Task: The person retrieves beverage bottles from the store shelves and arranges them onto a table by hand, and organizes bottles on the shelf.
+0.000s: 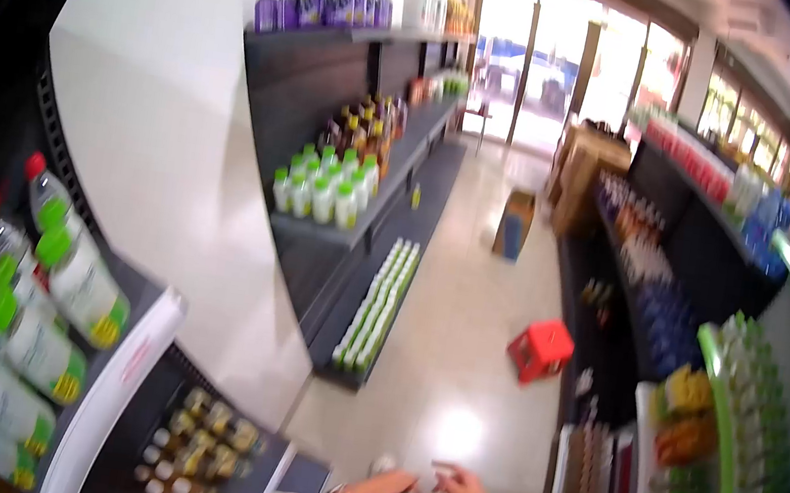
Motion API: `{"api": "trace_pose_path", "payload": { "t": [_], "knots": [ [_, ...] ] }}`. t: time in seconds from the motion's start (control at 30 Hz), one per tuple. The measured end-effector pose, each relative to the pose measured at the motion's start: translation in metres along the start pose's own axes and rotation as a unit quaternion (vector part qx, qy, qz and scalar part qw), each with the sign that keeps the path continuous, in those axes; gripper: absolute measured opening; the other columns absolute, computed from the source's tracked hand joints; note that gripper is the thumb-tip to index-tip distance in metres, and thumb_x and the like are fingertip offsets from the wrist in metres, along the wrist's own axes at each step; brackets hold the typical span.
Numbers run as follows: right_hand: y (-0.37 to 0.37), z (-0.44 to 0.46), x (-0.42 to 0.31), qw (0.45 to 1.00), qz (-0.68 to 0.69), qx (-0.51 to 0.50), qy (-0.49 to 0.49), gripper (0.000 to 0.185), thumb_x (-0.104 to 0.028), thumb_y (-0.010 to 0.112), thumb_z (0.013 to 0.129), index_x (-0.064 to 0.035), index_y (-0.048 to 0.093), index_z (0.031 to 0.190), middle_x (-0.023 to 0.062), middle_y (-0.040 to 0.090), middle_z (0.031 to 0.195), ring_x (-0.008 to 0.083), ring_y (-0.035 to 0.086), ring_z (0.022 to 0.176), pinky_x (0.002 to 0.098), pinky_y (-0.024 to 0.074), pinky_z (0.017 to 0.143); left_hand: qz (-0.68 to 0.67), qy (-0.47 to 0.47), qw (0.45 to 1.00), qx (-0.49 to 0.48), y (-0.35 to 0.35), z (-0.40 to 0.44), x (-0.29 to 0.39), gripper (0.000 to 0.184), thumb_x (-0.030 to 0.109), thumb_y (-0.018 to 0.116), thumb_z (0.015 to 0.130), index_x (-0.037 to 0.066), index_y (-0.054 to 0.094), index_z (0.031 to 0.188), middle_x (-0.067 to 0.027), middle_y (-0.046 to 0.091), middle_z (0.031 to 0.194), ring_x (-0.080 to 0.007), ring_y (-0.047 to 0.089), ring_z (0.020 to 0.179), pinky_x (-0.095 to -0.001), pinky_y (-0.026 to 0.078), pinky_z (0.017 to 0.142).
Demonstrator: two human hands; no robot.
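My left hand (388,486) is low in the middle of the view, reaching to the right, with a band on its wrist. Its fingers are small and blurred but look loosely stretched, and I see nothing in them. Just right of it, my right hand (464,492) is raised over the floor with its fingers apart and holding nothing. The two hands are close together, and neither touches a shelf. A shoe (383,464) shows beyond my left hand.
Left, white bottles with green caps (38,339) fill a shelf above small jars (198,450). A long shelf (317,228) holds more bottles. A red stool (541,351) and an open carton (515,224) stand in the aisle (431,351). Stocked shelves (671,273) line the right.
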State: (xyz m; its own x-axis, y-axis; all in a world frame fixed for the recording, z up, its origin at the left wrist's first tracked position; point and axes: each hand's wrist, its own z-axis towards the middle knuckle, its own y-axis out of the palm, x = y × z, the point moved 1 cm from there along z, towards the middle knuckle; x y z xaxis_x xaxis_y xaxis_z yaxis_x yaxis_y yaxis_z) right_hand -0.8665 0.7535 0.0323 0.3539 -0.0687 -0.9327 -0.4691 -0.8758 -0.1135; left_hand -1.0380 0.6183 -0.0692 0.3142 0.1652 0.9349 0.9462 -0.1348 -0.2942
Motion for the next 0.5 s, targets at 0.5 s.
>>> {"api": "trace_pose_path", "payload": {
  "t": [0.5],
  "knots": [
    [-0.192,0.130,-0.275,0.658,0.415,-0.274,-0.566,0.026,-0.032,0.064,0.093,-0.0118,0.066,0.109,0.0111,0.069,0.087,0.0271,0.060,0.067,0.0458,0.0523,0.064,0.086,-0.011,0.994,0.059,-0.240,0.202,0.049,0.041,0.031,0.043,0.097,0.006,0.074,0.092,-0.0160,0.071,0.101,-0.0334,0.066,0.096,-0.0425,0.050,0.087]
  ]
}}
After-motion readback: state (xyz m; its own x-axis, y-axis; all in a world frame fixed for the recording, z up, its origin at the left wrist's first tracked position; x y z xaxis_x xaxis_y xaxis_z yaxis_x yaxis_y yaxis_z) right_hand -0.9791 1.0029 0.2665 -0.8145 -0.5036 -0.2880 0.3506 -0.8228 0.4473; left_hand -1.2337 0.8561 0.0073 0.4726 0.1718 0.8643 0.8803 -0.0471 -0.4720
